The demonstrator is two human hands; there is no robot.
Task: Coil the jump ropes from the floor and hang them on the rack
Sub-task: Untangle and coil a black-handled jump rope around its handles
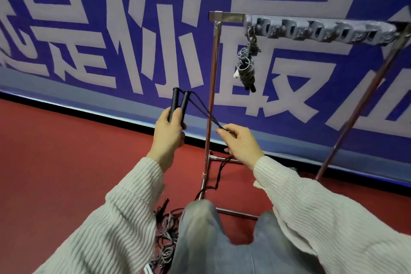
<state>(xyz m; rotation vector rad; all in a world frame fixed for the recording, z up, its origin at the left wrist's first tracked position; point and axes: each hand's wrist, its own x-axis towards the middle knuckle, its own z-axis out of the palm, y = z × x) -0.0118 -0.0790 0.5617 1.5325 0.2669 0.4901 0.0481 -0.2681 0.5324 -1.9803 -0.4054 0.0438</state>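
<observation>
We hold one jump rope between both hands. The left hand (168, 131) is clenched around the two black handles (179, 104), held upright side by side. The right hand (241, 143) pinches the cords (204, 111) that run taut from the handle tops down to its fingertips.

Risks, largest first:
- The rack (210, 100) upright stands just beyond the right hand, and the slack cord (219, 173) trails below that hand past the lower crossbar. We judge that winding could snag the cord on that bar.
- The pile of uncoiled ropes (165, 236) lies on the floor below the left hand, beside the knee. The trailing end may drag or tangle into it.
- A loose pinch could let the cords slip and spoil the coil.

Open room: the floor (66, 151) to the left of the left hand is free. Above the right hand, one coiled rope (246, 64) hangs from the hook bar (318, 30); the hooks beside it look unoccupied.
</observation>
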